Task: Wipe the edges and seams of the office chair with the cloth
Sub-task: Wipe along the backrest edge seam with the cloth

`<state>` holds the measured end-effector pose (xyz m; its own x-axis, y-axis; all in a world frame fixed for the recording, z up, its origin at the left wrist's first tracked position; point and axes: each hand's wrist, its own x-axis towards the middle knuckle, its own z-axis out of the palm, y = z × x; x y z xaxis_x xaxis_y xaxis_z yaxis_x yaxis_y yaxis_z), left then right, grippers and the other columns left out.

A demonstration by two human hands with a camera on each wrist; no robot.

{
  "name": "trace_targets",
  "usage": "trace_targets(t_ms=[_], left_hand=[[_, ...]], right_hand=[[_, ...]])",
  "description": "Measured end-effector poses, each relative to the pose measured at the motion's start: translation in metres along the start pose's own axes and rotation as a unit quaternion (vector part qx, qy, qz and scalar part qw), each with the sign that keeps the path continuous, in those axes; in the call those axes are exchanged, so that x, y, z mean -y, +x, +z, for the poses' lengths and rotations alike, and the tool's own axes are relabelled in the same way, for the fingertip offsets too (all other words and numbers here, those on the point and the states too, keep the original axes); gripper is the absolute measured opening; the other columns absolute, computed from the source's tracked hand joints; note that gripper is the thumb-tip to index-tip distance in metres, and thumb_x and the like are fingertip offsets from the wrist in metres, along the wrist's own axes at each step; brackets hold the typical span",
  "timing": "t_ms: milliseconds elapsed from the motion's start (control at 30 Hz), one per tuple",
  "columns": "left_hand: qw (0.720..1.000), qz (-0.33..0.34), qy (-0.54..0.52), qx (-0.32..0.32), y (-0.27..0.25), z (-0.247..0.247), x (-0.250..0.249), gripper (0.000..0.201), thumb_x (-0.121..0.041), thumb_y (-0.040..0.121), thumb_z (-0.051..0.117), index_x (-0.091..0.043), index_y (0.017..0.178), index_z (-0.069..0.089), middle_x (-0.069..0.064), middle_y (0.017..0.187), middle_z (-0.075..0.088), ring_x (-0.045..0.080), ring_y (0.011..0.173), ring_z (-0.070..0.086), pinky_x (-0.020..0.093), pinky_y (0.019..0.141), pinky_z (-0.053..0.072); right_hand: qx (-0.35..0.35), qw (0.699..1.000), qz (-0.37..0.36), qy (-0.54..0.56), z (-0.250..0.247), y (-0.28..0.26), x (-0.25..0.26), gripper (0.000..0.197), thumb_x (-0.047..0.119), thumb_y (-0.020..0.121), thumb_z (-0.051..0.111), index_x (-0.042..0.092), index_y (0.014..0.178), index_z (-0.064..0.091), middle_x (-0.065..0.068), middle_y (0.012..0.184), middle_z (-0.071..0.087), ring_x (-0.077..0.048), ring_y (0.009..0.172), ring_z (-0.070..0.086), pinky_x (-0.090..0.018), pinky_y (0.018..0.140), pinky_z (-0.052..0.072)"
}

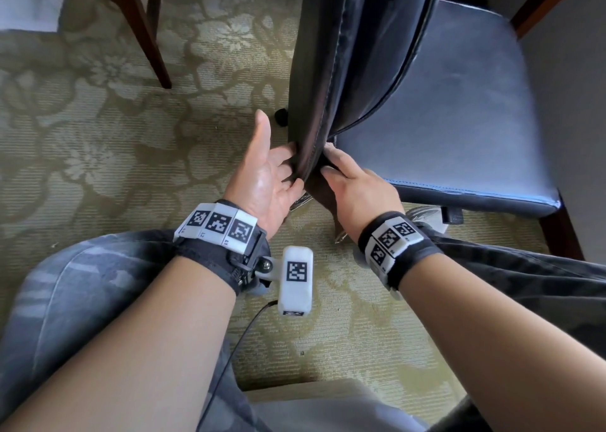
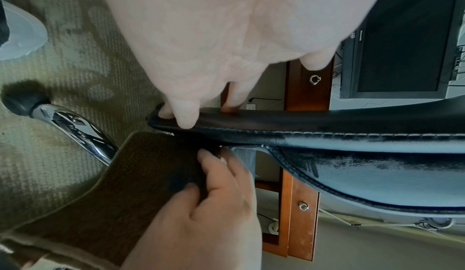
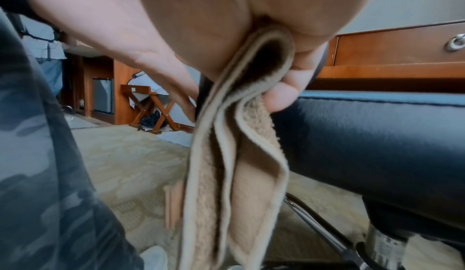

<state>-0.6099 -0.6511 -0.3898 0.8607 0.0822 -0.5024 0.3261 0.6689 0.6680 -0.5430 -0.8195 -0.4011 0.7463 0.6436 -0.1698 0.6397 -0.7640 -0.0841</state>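
Note:
The office chair's black leather backrest rises over its seat, a stitched seam running down its edge. My left hand grips the bottom corner of that edge, fingers curled behind it and thumb pointing up; in the left wrist view the fingertips press on the backrest edge. From the right, my right hand holds a folded brown cloth against the underside of the same corner. The right wrist view shows the cloth hanging from my pinching fingers beside the seat cushion.
A chrome base leg with a black caster lies under the chair on patterned carpet. Dark wooden furniture legs stand at back left. A wooden desk with drawers is behind the chair. My knees in camouflage trousers are close.

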Motion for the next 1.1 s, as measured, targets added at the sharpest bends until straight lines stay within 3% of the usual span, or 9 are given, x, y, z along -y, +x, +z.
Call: trace_targets(t_ms=[133, 300, 433, 500, 767, 867, 967, 1033, 1100], left_hand=[[1.0, -0.001, 0.0, -0.006, -0.002, 0.004, -0.001, 0.111, -0.09, 0.088, 0.036, -0.001, 0.154, 0.044, 0.026, 0.163, 0.036, 0.03, 0.155, 0.033, 0.046, 0.129, 0.023], [1.0, -0.005, 0.0, -0.005, 0.0, 0.003, -0.002, 0.111, -0.091, 0.087, 0.036, -0.002, 0.154, 0.045, 0.025, 0.161, 0.041, 0.029, 0.154, 0.034, 0.045, 0.129, 0.024], [1.0, -0.004, 0.004, 0.0, 0.001, 0.001, 0.0, 0.11, -0.09, 0.087, 0.036, -0.003, 0.152, 0.049, 0.024, 0.157, 0.046, 0.029, 0.152, 0.038, 0.044, 0.129, 0.025], [1.0, -0.005, 0.002, 0.003, 0.002, 0.0, 0.0, 0.11, -0.09, 0.087, 0.037, -0.003, 0.152, 0.049, 0.024, 0.157, 0.046, 0.029, 0.152, 0.038, 0.044, 0.129, 0.025], [1.0, -0.01, -0.009, 0.01, 0.003, -0.003, 0.0, 0.118, -0.092, 0.082, 0.041, 0.0, 0.155, 0.042, 0.027, 0.16, 0.041, 0.032, 0.153, 0.036, 0.047, 0.129, 0.025], [1.0, -0.012, -0.009, 0.015, 0.004, -0.004, 0.001, 0.116, -0.092, 0.083, 0.042, 0.0, 0.153, 0.045, 0.027, 0.157, 0.044, 0.032, 0.151, 0.039, 0.047, 0.128, 0.026], [1.0, -0.01, -0.005, 0.019, 0.003, -0.003, 0.002, 0.114, -0.091, 0.084, 0.04, 0.0, 0.152, 0.047, 0.026, 0.155, 0.048, 0.032, 0.15, 0.04, 0.047, 0.129, 0.025], [1.0, -0.007, -0.003, 0.018, 0.002, -0.002, 0.002, 0.112, -0.091, 0.086, 0.039, 0.0, 0.151, 0.048, 0.026, 0.155, 0.047, 0.032, 0.151, 0.039, 0.047, 0.129, 0.024], [1.0, -0.01, -0.006, 0.014, 0.002, -0.002, 0.001, 0.112, -0.091, 0.086, 0.038, 0.0, 0.151, 0.048, 0.027, 0.156, 0.046, 0.032, 0.152, 0.037, 0.047, 0.129, 0.024]], right_hand=[[0.018, 1.0, -0.009, -0.024, 0.0, 0.001, -0.002, 0.061, 0.01, 0.098, 0.041, 0.031, 0.155, 0.034, 0.024, 0.166, 0.008, -0.029, 0.106, 0.056, -0.041, 0.079, 0.056], [0.08, 0.997, 0.008, 0.005, 0.009, 0.011, 0.009, 0.056, 0.013, 0.102, 0.038, 0.029, 0.154, 0.027, 0.017, 0.17, 0.0, -0.034, 0.125, 0.053, -0.049, 0.098, 0.052], [0.063, 0.997, 0.019, 0.029, 0.011, 0.009, 0.024, 0.02, 0.01, 0.102, 0.033, 0.018, 0.121, 0.038, 0.001, 0.167, 0.02, -0.038, 0.106, 0.06, -0.047, 0.079, 0.049], [0.062, 0.997, 0.027, 0.034, 0.011, 0.009, 0.03, 0.017, 0.008, 0.102, 0.031, 0.016, 0.116, 0.038, -0.006, 0.163, 0.028, -0.039, 0.099, 0.062, -0.045, 0.072, 0.042], [0.067, 0.981, 0.08, 0.166, 0.016, 0.007, 0.035, 0.021, 0.0, 0.093, 0.038, 0.02, 0.099, 0.035, -0.01, 0.115, 0.06, -0.036, 0.081, 0.064, -0.045, 0.077, 0.054], [0.06, 0.987, 0.057, 0.139, 0.01, -0.002, 0.03, 0.022, 0.001, 0.095, 0.039, 0.02, 0.106, 0.037, -0.011, 0.136, 0.055, -0.037, 0.081, 0.065, -0.048, 0.076, 0.056], [0.065, 0.994, 0.043, 0.08, 0.009, -0.014, 0.026, 0.041, 0.0, 0.097, 0.036, 0.013, 0.135, 0.038, -0.002, 0.167, 0.024, -0.036, 0.096, 0.065, -0.045, 0.079, 0.054], [0.055, 0.993, 0.046, 0.089, 0.012, -0.015, 0.025, 0.042, 0.0, 0.098, 0.034, 0.012, 0.138, 0.036, 0.008, 0.171, 0.008, -0.036, 0.101, 0.065, -0.045, 0.079, 0.053], [0.054, 0.99, 0.057, 0.117, 0.016, -0.012, 0.025, 0.038, 0.001, 0.098, 0.033, 0.013, 0.134, 0.037, 0.008, 0.171, 0.01, -0.037, 0.101, 0.065, -0.043, 0.079, 0.05]])
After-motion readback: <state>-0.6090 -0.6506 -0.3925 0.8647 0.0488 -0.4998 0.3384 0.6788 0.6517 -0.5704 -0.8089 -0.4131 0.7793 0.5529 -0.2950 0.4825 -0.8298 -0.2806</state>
